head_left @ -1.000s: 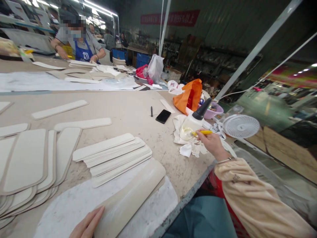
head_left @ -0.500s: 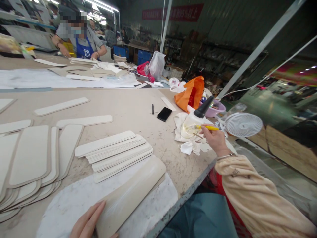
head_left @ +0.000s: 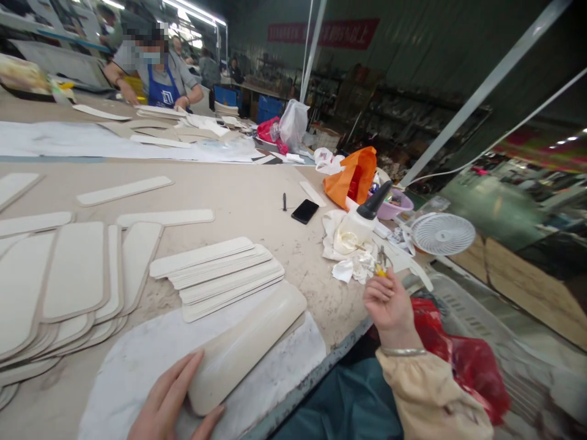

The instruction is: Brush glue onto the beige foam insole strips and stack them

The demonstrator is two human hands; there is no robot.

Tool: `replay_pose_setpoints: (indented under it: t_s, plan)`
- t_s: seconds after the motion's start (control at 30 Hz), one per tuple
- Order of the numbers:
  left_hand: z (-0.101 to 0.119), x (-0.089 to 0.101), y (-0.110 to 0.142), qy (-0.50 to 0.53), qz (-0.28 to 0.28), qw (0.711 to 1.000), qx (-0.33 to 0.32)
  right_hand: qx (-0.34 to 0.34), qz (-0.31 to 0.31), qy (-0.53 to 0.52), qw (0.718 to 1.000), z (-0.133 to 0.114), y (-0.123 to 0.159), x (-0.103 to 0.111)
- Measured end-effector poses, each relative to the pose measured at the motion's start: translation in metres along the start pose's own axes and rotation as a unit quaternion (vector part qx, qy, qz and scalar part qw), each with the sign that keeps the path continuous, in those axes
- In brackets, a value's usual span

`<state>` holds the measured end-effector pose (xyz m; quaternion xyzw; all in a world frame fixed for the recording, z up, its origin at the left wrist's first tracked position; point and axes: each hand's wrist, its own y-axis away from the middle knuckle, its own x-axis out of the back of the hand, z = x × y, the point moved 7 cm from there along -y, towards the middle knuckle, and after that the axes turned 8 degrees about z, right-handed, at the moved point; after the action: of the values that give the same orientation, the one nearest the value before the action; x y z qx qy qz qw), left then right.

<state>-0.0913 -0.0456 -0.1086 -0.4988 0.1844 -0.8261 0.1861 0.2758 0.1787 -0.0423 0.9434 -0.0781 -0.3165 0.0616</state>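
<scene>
My left hand grips the near end of a smooth beige panel, fingers along one edge and thumb at the other. The panel is long, rounded at its corners and bowed, over a white sheet on the table. My right hand is raised by the table's right edge, its fingers closed round a small yellow-handled tool with a greyish tip; its exact kind is unclear. Beyond that hand a white bottle with a black nozzle lies tilted on a crumpled cloth.
A fanned stack of pale strips lies behind the panel, and larger pale pieces overlap at left. A black phone, an orange bag and a white fan are farther off. A co-worker works across the table.
My right hand has drawn back from beside the bottle toward me, turning the yellow-handled tool tip-up. My left hand still holds the panel, its thumb now more visible. The view has shifted slightly.
</scene>
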Motion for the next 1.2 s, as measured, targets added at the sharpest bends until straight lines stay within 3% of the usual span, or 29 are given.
replay_pose_setpoints:
  t_s: [0.13,0.3,0.43,0.57,0.7,0.83,1.2]
  plan:
    - [0.014,0.008,-0.004,0.025,-0.029,0.998,0.039,-0.069,-0.001,0.007,0.998,0.042,0.047,-0.023]
    - [0.018,0.009,-0.005,0.084,-0.058,0.991,0.082,-0.086,-0.031,0.141,0.986,0.094,0.097,-0.057]
    - [0.016,0.008,-0.005,0.112,-0.067,0.986,0.108,-0.12,-0.087,0.247,0.958,0.132,0.127,-0.078]
    - [0.017,0.008,-0.006,0.13,-0.064,0.984,0.104,-0.117,-0.148,0.34,0.921,0.15,0.141,-0.093]
    - [0.017,0.008,-0.007,0.132,-0.059,0.984,0.104,-0.079,-0.208,0.416,0.882,0.153,0.15,-0.106]
    - [0.017,0.009,-0.007,0.129,-0.054,0.985,0.103,-0.038,-0.22,0.445,0.867,0.146,0.146,-0.106]
    - [0.018,0.01,-0.007,0.093,-0.049,0.992,0.075,0.115,-0.103,0.554,0.818,0.085,0.082,-0.062]
